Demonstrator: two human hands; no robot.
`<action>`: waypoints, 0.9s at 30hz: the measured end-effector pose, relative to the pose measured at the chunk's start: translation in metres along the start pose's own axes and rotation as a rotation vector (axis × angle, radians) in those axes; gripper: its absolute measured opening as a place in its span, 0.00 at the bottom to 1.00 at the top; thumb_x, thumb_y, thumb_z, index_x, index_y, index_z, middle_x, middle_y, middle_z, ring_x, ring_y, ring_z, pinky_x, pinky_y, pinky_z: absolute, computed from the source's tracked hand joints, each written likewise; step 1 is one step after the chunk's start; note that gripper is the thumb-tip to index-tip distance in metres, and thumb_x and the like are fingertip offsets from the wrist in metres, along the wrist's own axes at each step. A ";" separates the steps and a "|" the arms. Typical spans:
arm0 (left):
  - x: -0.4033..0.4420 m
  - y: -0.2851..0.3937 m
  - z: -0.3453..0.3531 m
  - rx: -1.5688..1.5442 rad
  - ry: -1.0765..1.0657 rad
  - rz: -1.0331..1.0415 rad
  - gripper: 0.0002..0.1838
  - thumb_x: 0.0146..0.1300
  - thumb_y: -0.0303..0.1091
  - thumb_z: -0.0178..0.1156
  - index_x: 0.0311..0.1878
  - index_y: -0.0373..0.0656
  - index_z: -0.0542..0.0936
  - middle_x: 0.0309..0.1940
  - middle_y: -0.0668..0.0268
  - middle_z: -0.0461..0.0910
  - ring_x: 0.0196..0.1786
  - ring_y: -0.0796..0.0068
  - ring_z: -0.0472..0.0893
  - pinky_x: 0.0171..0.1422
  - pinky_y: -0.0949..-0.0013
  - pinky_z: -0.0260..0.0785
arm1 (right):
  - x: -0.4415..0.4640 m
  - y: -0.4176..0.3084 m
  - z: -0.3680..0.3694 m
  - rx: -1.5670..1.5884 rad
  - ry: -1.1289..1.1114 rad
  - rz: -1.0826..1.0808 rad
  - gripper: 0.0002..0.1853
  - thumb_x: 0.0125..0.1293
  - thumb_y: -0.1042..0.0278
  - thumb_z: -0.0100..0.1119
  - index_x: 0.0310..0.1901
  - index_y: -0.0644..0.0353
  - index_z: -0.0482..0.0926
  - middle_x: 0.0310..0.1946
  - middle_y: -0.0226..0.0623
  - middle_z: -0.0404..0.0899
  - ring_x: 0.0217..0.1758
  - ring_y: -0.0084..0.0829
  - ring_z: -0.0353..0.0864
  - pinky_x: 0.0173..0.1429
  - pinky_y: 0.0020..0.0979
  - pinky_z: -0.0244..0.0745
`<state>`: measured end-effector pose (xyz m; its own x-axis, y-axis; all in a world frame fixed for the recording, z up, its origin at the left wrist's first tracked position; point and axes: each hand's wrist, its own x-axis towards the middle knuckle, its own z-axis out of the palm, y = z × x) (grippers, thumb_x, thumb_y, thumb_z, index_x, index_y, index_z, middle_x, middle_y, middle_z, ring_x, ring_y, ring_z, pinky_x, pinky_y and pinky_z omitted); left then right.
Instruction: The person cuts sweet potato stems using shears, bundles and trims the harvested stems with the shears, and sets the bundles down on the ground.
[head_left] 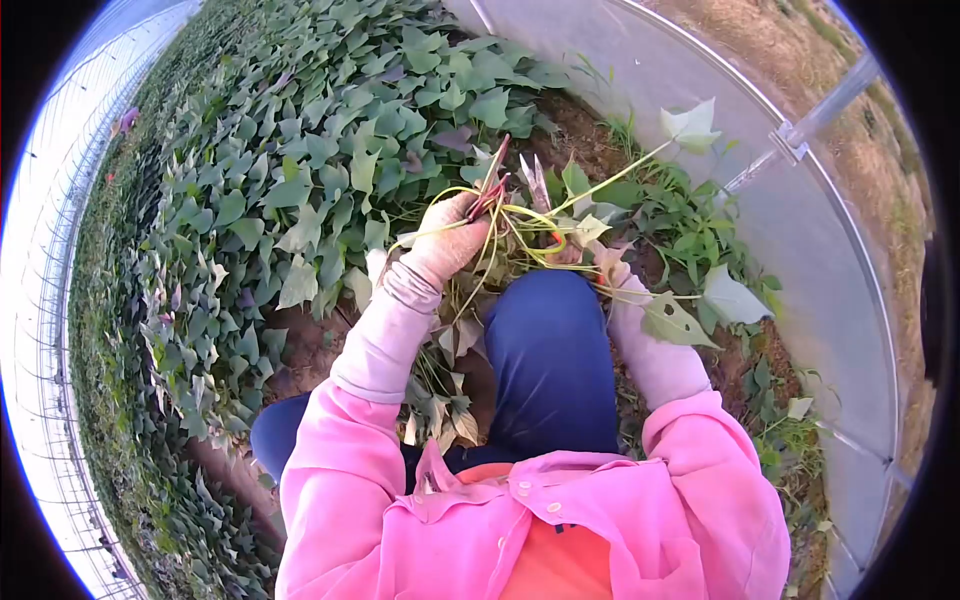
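Observation:
My left hand (447, 240), in a soiled pale glove, is closed round a bunch of leafy vines (500, 215) with reddish and yellow-green stems. My right hand (568, 256) is mostly hidden behind stems and leaves, just above my knee. Scissors (537, 185) with pointed metal blades stick up from it, the blades slightly apart, and a bit of red-orange handle shows. Long stems with broad pale leaves (735, 296) spread to the right over my right forearm.
Dense green vines (320, 150) cover the ground ahead and to the left. A plastic sheet wall (820, 270) with metal pipes curves along the right. My bent knee (553, 350) is below my hands, with bare soil (310, 350) beside it.

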<state>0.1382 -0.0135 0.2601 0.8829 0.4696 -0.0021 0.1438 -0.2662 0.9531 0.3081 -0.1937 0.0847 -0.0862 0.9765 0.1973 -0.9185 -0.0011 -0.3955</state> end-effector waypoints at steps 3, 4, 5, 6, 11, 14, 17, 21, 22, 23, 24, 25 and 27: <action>0.001 0.036 -0.005 0.622 0.010 0.075 0.11 0.61 0.33 0.62 0.46 0.44 0.81 0.31 0.62 0.82 0.34 0.73 0.80 0.41 0.71 0.71 | -0.006 0.001 0.021 0.050 0.013 -0.030 0.28 0.69 0.50 0.51 0.60 0.65 0.67 0.49 0.50 0.76 0.47 0.39 0.80 0.51 0.35 0.79; 0.003 0.042 -0.009 0.779 0.039 0.151 0.11 0.61 0.39 0.61 0.44 0.48 0.82 0.30 0.58 0.81 0.33 0.63 0.81 0.40 0.67 0.72 | -0.006 0.000 0.028 0.053 0.019 -0.042 0.27 0.69 0.51 0.51 0.60 0.65 0.67 0.49 0.50 0.76 0.47 0.39 0.80 0.50 0.35 0.79; 0.005 0.050 -0.018 0.897 -0.001 0.269 0.12 0.59 0.41 0.62 0.45 0.49 0.82 0.32 0.58 0.82 0.35 0.57 0.81 0.41 0.64 0.72 | -0.007 -0.001 0.033 0.053 0.025 -0.052 0.27 0.69 0.51 0.51 0.60 0.65 0.67 0.49 0.50 0.76 0.47 0.39 0.80 0.50 0.35 0.79; 0.011 0.047 -0.030 1.014 -0.004 0.345 0.13 0.58 0.41 0.62 0.44 0.49 0.82 0.32 0.59 0.82 0.36 0.56 0.81 0.41 0.63 0.73 | -0.009 -0.001 0.039 0.057 0.032 -0.058 0.27 0.69 0.51 0.52 0.60 0.65 0.67 0.49 0.50 0.76 0.47 0.38 0.80 0.50 0.35 0.79; 0.032 0.077 -0.107 0.888 0.216 0.061 0.14 0.59 0.46 0.61 0.45 0.52 0.82 0.37 0.56 0.82 0.40 0.55 0.81 0.44 0.61 0.73 | -0.012 -0.007 0.052 0.060 0.049 -0.090 0.26 0.69 0.52 0.52 0.60 0.65 0.67 0.48 0.49 0.76 0.46 0.37 0.81 0.49 0.34 0.79; 0.036 0.048 -0.120 0.629 0.054 0.000 0.15 0.60 0.43 0.63 0.47 0.46 0.81 0.34 0.62 0.83 0.37 0.65 0.82 0.43 0.67 0.73 | -0.007 -0.006 0.053 0.079 0.033 -0.092 0.26 0.69 0.53 0.53 0.60 0.65 0.67 0.48 0.48 0.76 0.46 0.37 0.81 0.49 0.33 0.79; 0.021 0.047 -0.111 0.150 -0.114 -0.221 0.18 0.57 0.32 0.67 0.51 0.38 0.78 0.38 0.69 0.81 0.38 0.81 0.78 0.45 0.75 0.72 | -0.006 -0.004 0.054 0.109 0.011 -0.092 0.26 0.68 0.54 0.53 0.60 0.65 0.67 0.47 0.48 0.76 0.46 0.36 0.81 0.48 0.33 0.79; -0.019 0.052 -0.055 -0.224 -0.220 -0.338 0.24 0.55 0.32 0.68 0.55 0.38 0.75 0.40 0.69 0.79 0.39 0.80 0.78 0.45 0.76 0.71 | -0.003 -0.003 0.058 0.149 -0.046 -0.079 0.25 0.68 0.55 0.54 0.59 0.65 0.67 0.47 0.47 0.77 0.46 0.36 0.81 0.48 0.32 0.79; -0.018 0.041 -0.043 -0.260 -0.226 -0.335 0.25 0.55 0.33 0.69 0.56 0.38 0.75 0.40 0.70 0.79 0.39 0.80 0.77 0.44 0.77 0.71 | 0.000 -0.002 0.062 0.167 -0.065 -0.068 0.25 0.68 0.55 0.54 0.59 0.65 0.67 0.47 0.47 0.77 0.45 0.35 0.81 0.48 0.32 0.79; -0.020 0.037 -0.030 -0.298 -0.232 -0.334 0.26 0.55 0.33 0.69 0.57 0.38 0.74 0.40 0.70 0.79 0.39 0.81 0.77 0.44 0.77 0.71 | 0.004 -0.002 0.065 0.204 -0.103 -0.054 0.25 0.68 0.56 0.54 0.59 0.65 0.67 0.46 0.46 0.77 0.45 0.35 0.81 0.47 0.32 0.79; -0.021 0.036 -0.017 -0.365 -0.248 -0.356 0.27 0.55 0.34 0.69 0.58 0.38 0.74 0.40 0.71 0.78 0.39 0.82 0.77 0.43 0.77 0.70 | 0.010 -0.003 0.069 0.253 -0.149 -0.030 0.25 0.68 0.56 0.55 0.59 0.65 0.67 0.46 0.46 0.77 0.45 0.35 0.81 0.47 0.32 0.79; -0.021 0.039 -0.004 -0.366 -0.218 -0.381 0.26 0.56 0.33 0.68 0.58 0.39 0.74 0.41 0.71 0.78 0.40 0.81 0.77 0.44 0.77 0.71 | 0.016 -0.004 0.074 0.313 -0.211 0.003 0.25 0.68 0.56 0.55 0.59 0.65 0.67 0.46 0.46 0.77 0.45 0.35 0.81 0.47 0.32 0.79; -0.016 0.028 0.012 -0.367 -0.243 -0.350 0.26 0.55 0.32 0.68 0.58 0.39 0.74 0.41 0.71 0.78 0.40 0.81 0.77 0.47 0.76 0.71 | 0.023 -0.004 0.077 0.450 -0.349 0.086 0.25 0.68 0.57 0.55 0.59 0.65 0.67 0.46 0.46 0.77 0.45 0.34 0.81 0.47 0.31 0.79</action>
<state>0.1335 -0.0388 0.2830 0.8946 0.2577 -0.3651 0.3198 0.2015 0.9258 0.2803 -0.1876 0.1606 -0.2198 0.8400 0.4960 -0.9698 -0.2431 -0.0179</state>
